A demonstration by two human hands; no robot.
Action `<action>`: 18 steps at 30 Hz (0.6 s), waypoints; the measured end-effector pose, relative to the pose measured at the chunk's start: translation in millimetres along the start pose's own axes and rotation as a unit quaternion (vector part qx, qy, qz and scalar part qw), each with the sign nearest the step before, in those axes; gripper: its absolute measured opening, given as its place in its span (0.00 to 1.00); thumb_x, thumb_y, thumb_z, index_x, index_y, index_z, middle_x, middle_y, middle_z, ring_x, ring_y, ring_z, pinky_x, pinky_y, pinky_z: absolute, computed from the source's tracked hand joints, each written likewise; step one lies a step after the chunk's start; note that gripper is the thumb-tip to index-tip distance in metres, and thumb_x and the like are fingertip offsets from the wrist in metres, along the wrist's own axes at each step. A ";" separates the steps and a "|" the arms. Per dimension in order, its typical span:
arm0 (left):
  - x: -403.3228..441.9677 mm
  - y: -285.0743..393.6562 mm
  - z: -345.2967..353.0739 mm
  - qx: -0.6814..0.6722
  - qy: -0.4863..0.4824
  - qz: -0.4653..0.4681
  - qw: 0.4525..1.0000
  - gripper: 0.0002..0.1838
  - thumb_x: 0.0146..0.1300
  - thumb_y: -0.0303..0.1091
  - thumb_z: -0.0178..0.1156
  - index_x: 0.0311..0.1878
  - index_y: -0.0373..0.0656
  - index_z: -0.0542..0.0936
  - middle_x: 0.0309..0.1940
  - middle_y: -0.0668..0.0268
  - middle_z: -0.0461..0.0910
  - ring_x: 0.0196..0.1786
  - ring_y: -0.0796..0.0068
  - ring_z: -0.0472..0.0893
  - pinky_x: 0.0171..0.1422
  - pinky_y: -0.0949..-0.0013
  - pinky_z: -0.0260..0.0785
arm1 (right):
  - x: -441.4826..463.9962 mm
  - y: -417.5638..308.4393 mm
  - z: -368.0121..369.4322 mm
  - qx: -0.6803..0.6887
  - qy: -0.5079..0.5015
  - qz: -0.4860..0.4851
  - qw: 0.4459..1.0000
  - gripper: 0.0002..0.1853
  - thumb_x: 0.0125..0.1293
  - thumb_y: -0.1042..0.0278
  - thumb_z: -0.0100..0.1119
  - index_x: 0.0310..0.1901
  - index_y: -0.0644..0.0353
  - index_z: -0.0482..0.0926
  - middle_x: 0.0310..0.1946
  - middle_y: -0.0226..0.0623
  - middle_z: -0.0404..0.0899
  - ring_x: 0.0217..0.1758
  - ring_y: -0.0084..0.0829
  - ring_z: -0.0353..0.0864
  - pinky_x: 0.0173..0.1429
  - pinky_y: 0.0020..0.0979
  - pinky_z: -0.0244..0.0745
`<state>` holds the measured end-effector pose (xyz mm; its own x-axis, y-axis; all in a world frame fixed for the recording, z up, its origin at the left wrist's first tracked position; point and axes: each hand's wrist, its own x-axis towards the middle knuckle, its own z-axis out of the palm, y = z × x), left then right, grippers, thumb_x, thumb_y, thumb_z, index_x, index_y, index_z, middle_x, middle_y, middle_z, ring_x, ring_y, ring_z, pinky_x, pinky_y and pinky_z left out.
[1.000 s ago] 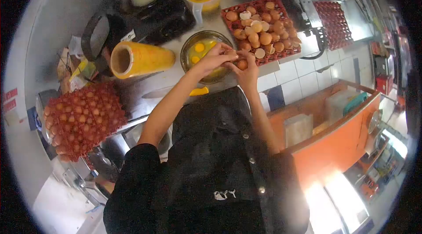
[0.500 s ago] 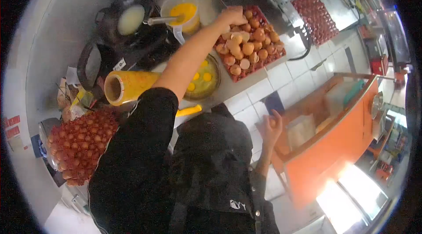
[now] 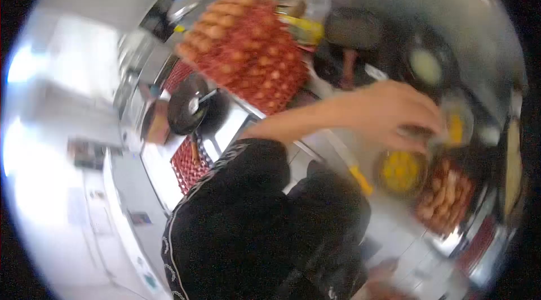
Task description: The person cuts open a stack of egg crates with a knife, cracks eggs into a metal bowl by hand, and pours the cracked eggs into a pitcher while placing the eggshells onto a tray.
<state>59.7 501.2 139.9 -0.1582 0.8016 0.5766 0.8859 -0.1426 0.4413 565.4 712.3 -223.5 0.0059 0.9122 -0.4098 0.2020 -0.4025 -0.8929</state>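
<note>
My left hand (image 3: 400, 114) is stretched out over the worktop, just above the near bowl in the picture, its fingers curved and smeared by motion. Whether anything is between them I cannot make out. The round bowl (image 3: 400, 173) holds several yellow yolks. Beside it lies a red tray of brown eggshells (image 3: 445, 198). A knife with a yellow handle (image 3: 360, 180) rests left of the bowl. Low in the picture, my right hand (image 3: 386, 286) is a blur, away from the bowl. Stacked red trays of brown eggs (image 3: 253, 52) stand at the upper left.
Behind my left hand is a jug of yellow liquid (image 3: 459, 122). A wok with pale liquid (image 3: 425, 66) and a dark square pan (image 3: 354, 28) are at the back. Another dark pan (image 3: 189, 105) and an empty red tray (image 3: 190, 166) are further left.
The view has swung left, bringing the stacked egg trays toward the upper middle. My left hand has gone from the eggshell tray to near the bowl. My right hand remains low and apart.
</note>
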 end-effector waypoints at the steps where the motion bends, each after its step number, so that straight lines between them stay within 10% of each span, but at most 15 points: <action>1: -28.5 7.2 -52.6 0.047 0.050 -0.031 0.997 0.22 0.59 0.39 0.70 0.56 0.46 0.81 0.54 0.62 0.83 0.57 0.62 0.81 0.61 0.60 0.72 | 20.9 -6.8 3.1 -0.047 -0.053 -0.038 0.997 0.20 0.70 0.59 0.58 0.58 0.62 0.78 0.45 0.35 0.82 0.46 0.30 0.79 0.50 0.29 0.73; 7: -182.2 66.5 -245.8 0.454 0.216 -0.447 0.740 0.20 0.62 0.43 0.67 0.52 0.40 0.83 0.47 0.56 0.85 0.52 0.60 0.84 0.57 0.61 0.75 | 41.5 -52.2 80.4 -0.135 -0.104 -0.238 0.956 0.22 0.70 0.51 0.58 0.51 0.65 0.79 0.36 0.35 0.77 0.36 0.27 0.73 0.37 0.26 0.65; 18: -306.2 -19.2 -303.6 0.433 -0.015 -0.458 0.776 0.28 0.65 0.43 0.63 0.64 0.35 0.75 0.60 0.51 0.78 0.58 0.60 0.80 0.65 0.63 0.69 | -51.1 48.2 70.8 0.164 -0.113 0.044 0.979 0.18 0.70 0.62 0.62 0.58 0.58 0.76 0.42 0.33 0.81 0.39 0.25 0.80 0.39 0.26 0.78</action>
<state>-41.2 82.2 163.6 -0.8961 0.3510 0.2718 0.3702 0.9287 0.0211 505.5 640.8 -258.8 -0.2147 0.8475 -0.4855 -0.1148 -0.5155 -0.8491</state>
